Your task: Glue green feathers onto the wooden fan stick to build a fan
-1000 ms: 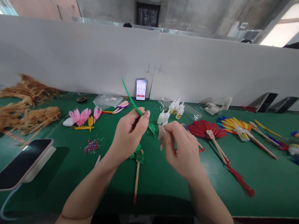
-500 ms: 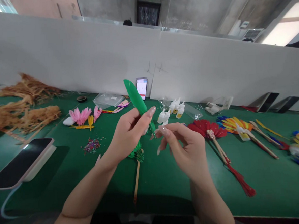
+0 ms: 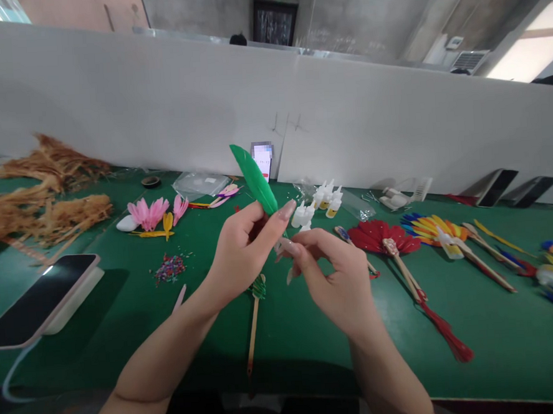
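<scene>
A green feather [image 3: 255, 178] stands tilted up and to the left, its lower end pinched between thumb and fingers of my left hand [image 3: 241, 243]. Close on the right, my right hand [image 3: 334, 272] has thumb and fingertips pressed together at the feather's base; what they hold there is too small to tell. Below my left hand, a wooden handle [image 3: 253, 336] lies on the green table [image 3: 309, 367], with a green feathered head [image 3: 259, 287] partly hidden by the hand.
Small glue bottles [image 3: 325, 198] stand beyond my right hand. A red feather fan [image 3: 385, 236] lies at the right, with a yellow and blue one [image 3: 435, 230] beyond. Pink feathers [image 3: 148, 213], colourful bits [image 3: 170, 268], brown fibres [image 3: 71, 216] and a phone [image 3: 43, 302] are at the left.
My right hand has moved slightly left, closer to my left hand. The green feather has turned a little and less of its lower end shows.
</scene>
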